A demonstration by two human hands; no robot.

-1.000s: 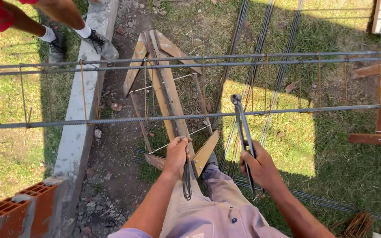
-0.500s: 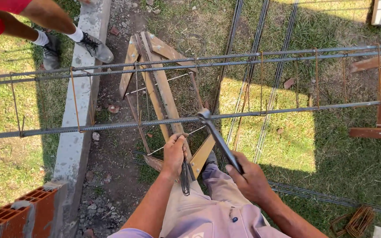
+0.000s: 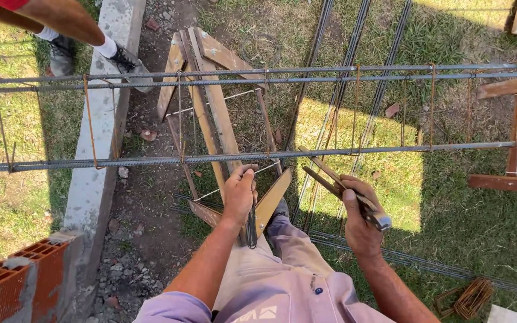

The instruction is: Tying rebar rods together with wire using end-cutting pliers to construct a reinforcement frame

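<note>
My left hand (image 3: 239,194) grips a bundle of thin dark tie wires (image 3: 251,227) that hangs down from the fist, just below the near steel bar (image 3: 151,160) of a long rebar cage. My right hand (image 3: 360,215) holds a pair of pincers (image 3: 336,182), its jaws pointing up-left toward that same bar. Rusty stirrups (image 3: 89,119) loop around the cage's upper bars (image 3: 306,75). The cage runs left to right at waist height, resting on a wooden trestle (image 3: 210,113).
Another person's leg and dark shoe (image 3: 118,57) stand on a concrete beam (image 3: 97,149) at upper left. Red hollow bricks (image 3: 19,281) sit at lower left. Loose rebar (image 3: 354,72) lies on the grass, with spare stirrups (image 3: 471,296) at lower right and wooden boards (image 3: 504,182) at right.
My right hand swung the pincers from upright to pointing left, then drew them down and right below the bar. The left hand stayed put with the wires. The other person stepped right along the beam.
</note>
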